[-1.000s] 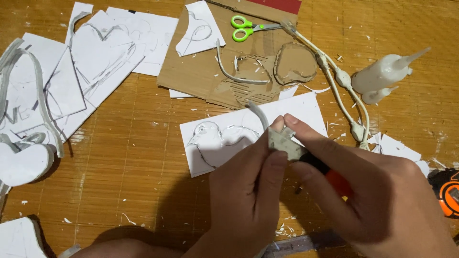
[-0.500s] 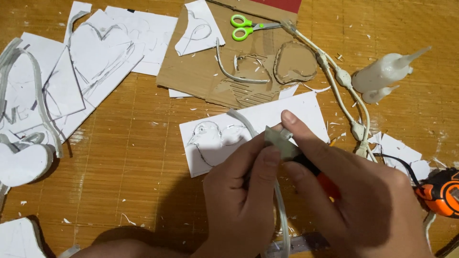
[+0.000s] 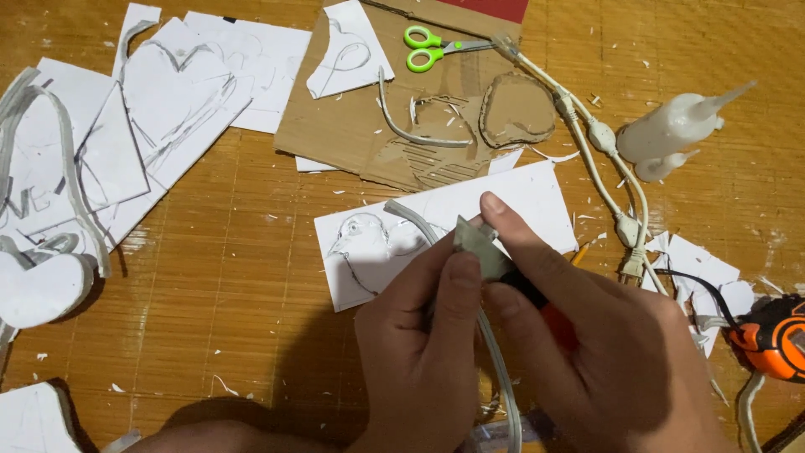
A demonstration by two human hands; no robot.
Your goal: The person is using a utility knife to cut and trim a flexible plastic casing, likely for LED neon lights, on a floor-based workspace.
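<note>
foam hearts (image 3: 46, 285): white cutouts lying far left on the surface (image 3: 210, 335)
left hand (image 3: 423, 344): grip clenched on the strip (image 3: 495, 352), thumb pressing it, likely to steady it for the blade
strip: thin grey-white band, curving from the sketched sheet (image 3: 369, 252) down between both hands
right hand (image 3: 604, 352): grip clenched on a red-black cutter (image 3: 482, 256), grey blade angled onto the strip
glue bottle (image 3: 671, 126): lying right, apart
orange tool (image 3: 776, 335): right edge

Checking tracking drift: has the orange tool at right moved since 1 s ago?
Yes. The orange tool sits further left and up, closer to the white cable plug.
</note>
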